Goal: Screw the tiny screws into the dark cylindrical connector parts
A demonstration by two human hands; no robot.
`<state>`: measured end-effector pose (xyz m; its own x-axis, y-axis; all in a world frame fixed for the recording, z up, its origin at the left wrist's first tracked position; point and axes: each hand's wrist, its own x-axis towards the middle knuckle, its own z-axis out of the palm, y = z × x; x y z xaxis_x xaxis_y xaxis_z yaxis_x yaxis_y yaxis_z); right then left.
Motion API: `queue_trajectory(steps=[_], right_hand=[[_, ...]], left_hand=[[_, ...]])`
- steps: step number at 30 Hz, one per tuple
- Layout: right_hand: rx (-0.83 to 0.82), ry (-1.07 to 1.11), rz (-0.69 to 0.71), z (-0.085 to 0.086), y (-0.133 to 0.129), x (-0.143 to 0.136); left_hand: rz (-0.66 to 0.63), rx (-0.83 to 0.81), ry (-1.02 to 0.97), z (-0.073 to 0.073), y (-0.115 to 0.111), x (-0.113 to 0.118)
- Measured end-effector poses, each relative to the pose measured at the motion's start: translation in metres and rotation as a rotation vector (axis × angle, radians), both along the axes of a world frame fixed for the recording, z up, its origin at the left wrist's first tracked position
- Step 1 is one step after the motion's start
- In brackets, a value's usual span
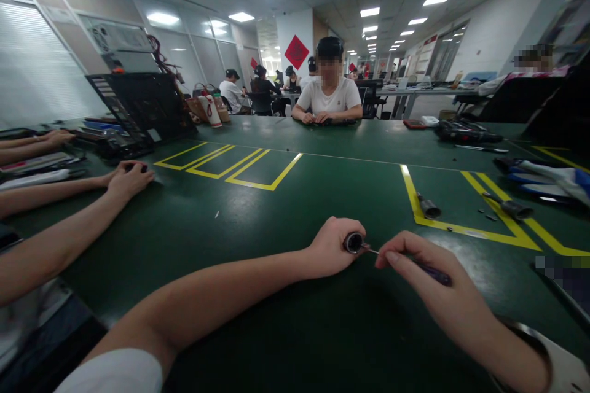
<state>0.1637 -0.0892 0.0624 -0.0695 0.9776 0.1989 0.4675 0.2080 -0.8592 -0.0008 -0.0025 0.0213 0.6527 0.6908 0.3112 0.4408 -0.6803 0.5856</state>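
Note:
My left hand (pixel 335 247) is closed around a small cup-shaped metal part (pixel 353 242), its round open end turned toward me. Most of that part is hidden in the fingers. In my right hand (pixel 426 273) is a thin screwdriver (pixel 436 273) with a dark handle, gripped along the thumb and fingers. Its slim shaft points left and reaches the rim of the metal part; whether the tip touches is too small to tell. Two similar cup-shaped parts with stems, one on the left (pixel 429 207) and one on the right (pixel 515 209), lie beyond my right hand.
Yellow tape (pixel 483 234) marks boxes on the green table (pixel 258 221). Blue-and-white gloves (pixel 548 179) lie at the right. On the left, a co-worker's hands (pixel 129 178) rest near a black case (pixel 152 104). Another person (pixel 328 95) sits across the table.

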Motion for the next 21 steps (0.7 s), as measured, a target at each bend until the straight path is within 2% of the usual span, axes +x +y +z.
queue_trajectory(steps=[4, 8, 13, 16, 19, 21], right_hand=[[-0.113, 0.237, 0.004, -0.004, 0.004, 0.003], [-0.188, 0.499, -0.055, -0.007, 0.006, 0.0], [-0.25, 0.666, -0.064, -0.012, 0.007, -0.003], [-0.182, 0.551, -0.054, -0.011, 0.004, 0.0], [-0.074, 0.26, -0.04, -0.007, 0.001, 0.002], [-0.044, 0.141, -0.03, -0.004, -0.001, 0.002]], left_hand=[[-0.059, -0.011, -0.011, 0.002, -0.001, -0.002], [-0.071, -0.091, -0.077, 0.002, 0.0, -0.002], [-0.083, -0.145, -0.158, 0.0, 0.001, 0.0], [-0.093, -0.117, -0.165, 0.0, 0.001, 0.0], [-0.068, -0.064, -0.104, 0.0, 0.001, -0.001], [-0.051, -0.039, -0.061, 0.0, 0.001, -0.001]])
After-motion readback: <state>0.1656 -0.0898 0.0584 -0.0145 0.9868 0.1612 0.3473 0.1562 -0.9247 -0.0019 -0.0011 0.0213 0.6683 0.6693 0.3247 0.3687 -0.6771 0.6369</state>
